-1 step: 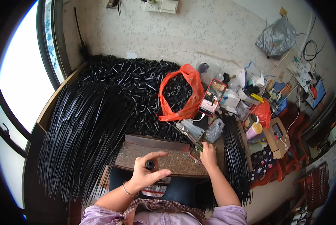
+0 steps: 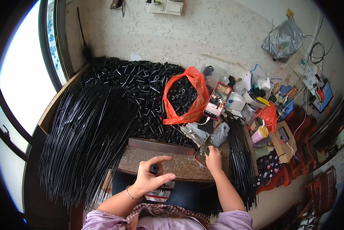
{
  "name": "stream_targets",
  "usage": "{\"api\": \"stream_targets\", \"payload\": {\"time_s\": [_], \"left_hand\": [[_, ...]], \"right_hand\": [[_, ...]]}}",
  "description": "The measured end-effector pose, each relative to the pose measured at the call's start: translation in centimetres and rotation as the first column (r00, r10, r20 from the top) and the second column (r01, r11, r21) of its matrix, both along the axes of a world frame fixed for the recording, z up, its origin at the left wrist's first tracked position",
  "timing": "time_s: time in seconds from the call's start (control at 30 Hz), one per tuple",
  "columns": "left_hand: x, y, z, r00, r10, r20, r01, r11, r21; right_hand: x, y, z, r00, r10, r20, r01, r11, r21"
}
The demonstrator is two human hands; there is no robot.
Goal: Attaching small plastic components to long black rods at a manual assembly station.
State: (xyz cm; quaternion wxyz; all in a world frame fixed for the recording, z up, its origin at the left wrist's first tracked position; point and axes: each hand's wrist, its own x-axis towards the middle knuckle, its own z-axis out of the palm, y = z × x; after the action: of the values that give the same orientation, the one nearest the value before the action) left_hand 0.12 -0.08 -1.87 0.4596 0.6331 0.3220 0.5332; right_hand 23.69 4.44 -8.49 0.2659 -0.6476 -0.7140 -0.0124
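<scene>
At lower centre, the left hand (image 2: pixel 150 177) pinches a short black tube (image 2: pixel 154 168) over the worktop (image 2: pixel 179 165). To its right, the right hand (image 2: pixel 213 159) closes on small metal pieces (image 2: pixel 202 150).

Both forearms are bare from the elbow down. The left hand (image 2: pixel 149 177) has a thin bangle (image 2: pixel 130 194) round the wrist, pale and metallic-looking; the right hand (image 2: pixel 214 160) wears nothing that shows. The sleeves (image 2: pixel 103 223) are lilac, soft cloth bunched above the elbows on either side. Between them, at the chest, sits a collar (image 2: pixel 168 211) in brown and cream check, its edge frilled
</scene>
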Motion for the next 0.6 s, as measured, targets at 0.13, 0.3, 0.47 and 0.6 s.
{"api": "stream_targets", "payload": {"time_s": [0.13,0.3,0.47,0.6], "left_hand": [[0.7,0.0,0.4,0.997,-0.078,-0.03,0.078,0.997,0.016],[2.5,0.2,1.3,0.997,-0.038,-0.072,0.043,0.997,0.059],[3.5,-0.5,1.7,0.999,-0.016,0.04,0.011,0.99,0.142],[3.1,-0.9,1.8,0.999,0.044,0.012,-0.045,0.965,0.257]], "right_hand": [[-0.8,-0.4,1.1,0.878,-0.11,-0.466,0.137,0.99,0.025],[-7.4,-4.8,7.3,-0.241,0.061,-0.969,-0.402,0.902,0.157],[-9.6,-7.5,8.2,-0.256,0.184,-0.949,-0.388,0.88,0.275],[-10.2,-7.9,8.6,-0.199,0.253,-0.947,-0.404,0.859,0.314]]}}
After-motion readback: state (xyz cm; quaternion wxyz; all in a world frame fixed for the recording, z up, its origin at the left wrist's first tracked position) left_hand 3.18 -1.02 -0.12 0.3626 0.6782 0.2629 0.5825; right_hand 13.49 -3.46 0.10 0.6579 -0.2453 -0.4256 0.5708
